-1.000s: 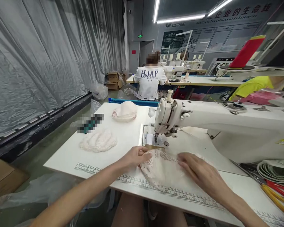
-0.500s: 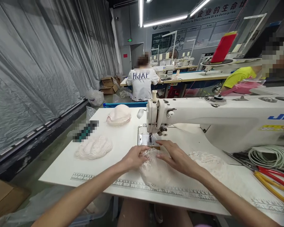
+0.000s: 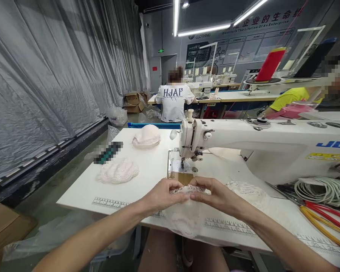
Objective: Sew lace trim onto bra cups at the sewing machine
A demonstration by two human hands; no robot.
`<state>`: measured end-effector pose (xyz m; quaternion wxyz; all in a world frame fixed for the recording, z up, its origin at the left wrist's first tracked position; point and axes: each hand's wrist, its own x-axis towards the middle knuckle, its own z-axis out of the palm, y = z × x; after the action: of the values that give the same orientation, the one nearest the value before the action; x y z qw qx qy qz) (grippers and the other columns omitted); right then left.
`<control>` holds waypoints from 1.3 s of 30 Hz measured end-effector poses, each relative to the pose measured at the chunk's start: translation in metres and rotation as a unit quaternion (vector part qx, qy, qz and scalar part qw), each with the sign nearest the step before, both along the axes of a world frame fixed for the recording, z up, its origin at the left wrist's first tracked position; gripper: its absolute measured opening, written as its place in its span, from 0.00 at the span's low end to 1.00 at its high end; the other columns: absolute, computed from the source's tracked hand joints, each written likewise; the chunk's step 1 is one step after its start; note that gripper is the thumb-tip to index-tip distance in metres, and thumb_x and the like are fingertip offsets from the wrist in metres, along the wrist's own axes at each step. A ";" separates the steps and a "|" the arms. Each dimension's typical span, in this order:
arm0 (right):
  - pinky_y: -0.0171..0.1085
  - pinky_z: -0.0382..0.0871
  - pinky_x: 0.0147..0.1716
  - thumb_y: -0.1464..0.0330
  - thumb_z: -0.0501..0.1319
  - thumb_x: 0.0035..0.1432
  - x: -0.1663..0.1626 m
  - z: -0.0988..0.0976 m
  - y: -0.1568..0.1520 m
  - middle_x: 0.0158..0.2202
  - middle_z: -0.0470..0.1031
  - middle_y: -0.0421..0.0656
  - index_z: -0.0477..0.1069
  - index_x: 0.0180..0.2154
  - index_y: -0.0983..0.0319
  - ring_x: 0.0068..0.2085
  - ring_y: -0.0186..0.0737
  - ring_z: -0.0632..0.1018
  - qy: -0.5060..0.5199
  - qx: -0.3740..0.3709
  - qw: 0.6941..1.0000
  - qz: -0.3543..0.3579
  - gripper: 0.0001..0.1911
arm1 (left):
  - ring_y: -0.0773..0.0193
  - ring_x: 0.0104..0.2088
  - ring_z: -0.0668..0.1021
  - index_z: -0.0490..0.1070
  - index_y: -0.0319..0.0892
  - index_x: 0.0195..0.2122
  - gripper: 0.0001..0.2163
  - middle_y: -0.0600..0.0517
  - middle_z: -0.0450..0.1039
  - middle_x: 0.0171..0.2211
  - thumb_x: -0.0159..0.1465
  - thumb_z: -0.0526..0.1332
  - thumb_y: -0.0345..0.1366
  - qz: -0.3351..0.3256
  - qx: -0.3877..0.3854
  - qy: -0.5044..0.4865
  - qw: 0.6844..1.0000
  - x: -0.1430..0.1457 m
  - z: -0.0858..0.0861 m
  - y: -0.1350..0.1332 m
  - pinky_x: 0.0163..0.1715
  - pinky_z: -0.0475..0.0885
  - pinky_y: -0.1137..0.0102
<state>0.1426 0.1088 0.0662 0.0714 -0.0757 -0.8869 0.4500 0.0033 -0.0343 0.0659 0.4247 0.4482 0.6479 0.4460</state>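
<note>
Between both hands is a piece of cream lace fabric (image 3: pixel 187 217), hanging down over the table's front edge. My left hand (image 3: pixel 167 194) pinches its top edge from the left, thumb on the near side. My right hand (image 3: pixel 211 192) grips the same edge from the right, the two thumbs almost touching. Just beyond the fingers lie a brown plate (image 3: pixel 184 178) and the metal needle plate of the white sewing machine (image 3: pixel 215 132). The presser foot (image 3: pixel 183 163) stands clear of the fabric.
On the left of the white table (image 3: pixel 82 189) rest a scalloped lace piece (image 3: pixel 119 172) and a pale moulded cup (image 3: pixel 147 136). More lace (image 3: pixel 249 192) lies right, near scissors (image 3: pixel 286 194), a pale cord coil (image 3: pixel 323 190) and red and yellow handles (image 3: pixel 325 221). A co-worker (image 3: pixel 174 100) sits ahead.
Both hands have drawn the lace toward me, away from the needle area. My right hand, previously spread over the fabric, now pinches its edge beside the left.
</note>
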 end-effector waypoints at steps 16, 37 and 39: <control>0.32 0.56 0.25 0.58 0.51 0.62 0.023 0.000 -0.029 0.25 0.61 0.37 0.62 0.29 0.62 0.27 0.32 0.62 -0.021 0.000 1.000 0.017 0.15 | 0.69 0.26 0.68 0.72 0.35 0.32 0.10 0.54 0.68 0.24 0.51 0.66 0.36 -0.018 -0.036 -0.105 0.994 0.015 0.004 -0.029 0.27 0.62 0.74; 0.37 0.64 0.28 0.70 0.50 0.60 -0.019 -0.045 0.033 0.31 0.69 0.44 0.63 0.35 0.62 0.30 0.39 0.70 0.027 0.162 0.981 -0.108 0.05 | 0.64 0.31 0.71 0.73 0.36 0.32 0.09 0.52 0.69 0.28 0.49 0.64 0.29 0.012 -0.046 0.151 0.987 -0.041 -0.037 0.058 0.28 0.66 0.72; 0.43 0.67 0.37 0.72 0.49 0.61 -0.017 -0.051 0.030 0.42 0.68 0.50 0.63 0.42 0.62 0.41 0.44 0.71 0.098 0.214 0.965 -0.120 0.08 | 0.64 0.30 0.72 0.73 0.37 0.34 0.10 0.53 0.70 0.28 0.49 0.64 0.30 0.004 -0.050 0.168 0.985 -0.045 -0.041 0.064 0.27 0.66 0.72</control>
<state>0.1255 0.1385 0.0152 0.2262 -0.1197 -0.9355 0.2435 -0.0417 0.0302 0.0245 0.3299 0.4924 0.7332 0.3334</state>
